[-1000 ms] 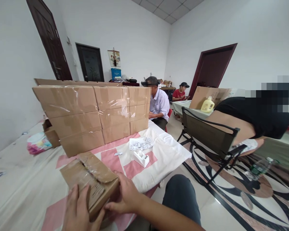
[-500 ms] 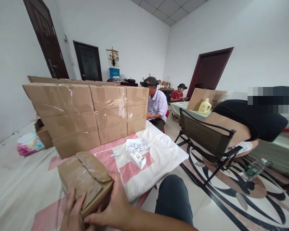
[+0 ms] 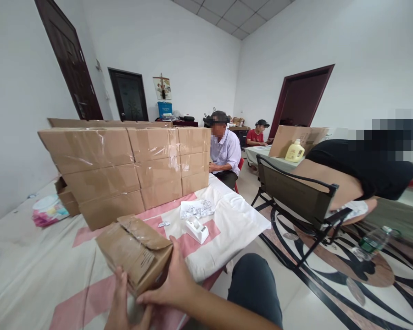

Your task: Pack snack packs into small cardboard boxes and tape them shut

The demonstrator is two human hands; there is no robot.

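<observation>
A small brown cardboard box, taped and a little creased, rests on the cloth-covered table close to me. One flap on its top stands slightly raised along the seam. My right hand grips its right end, thumb along the near side and fingers round the far corner. Against the near left edge is my left hand, its fingers closed on the box and partly cut off by the frame. Beyond the box lie a white tape dispenser and small silvery-white pieces on a white sheet.
A wall of stacked cardboard boxes stands along the table's far side. A colourful plastic package lies at left. One person sits behind the stack; another bends over near a folding chair at right. A bottle is on the floor.
The box and both hands have shifted right in view. My left fingers have slid from the box's top to its near edge. My right hand keeps its hold.
</observation>
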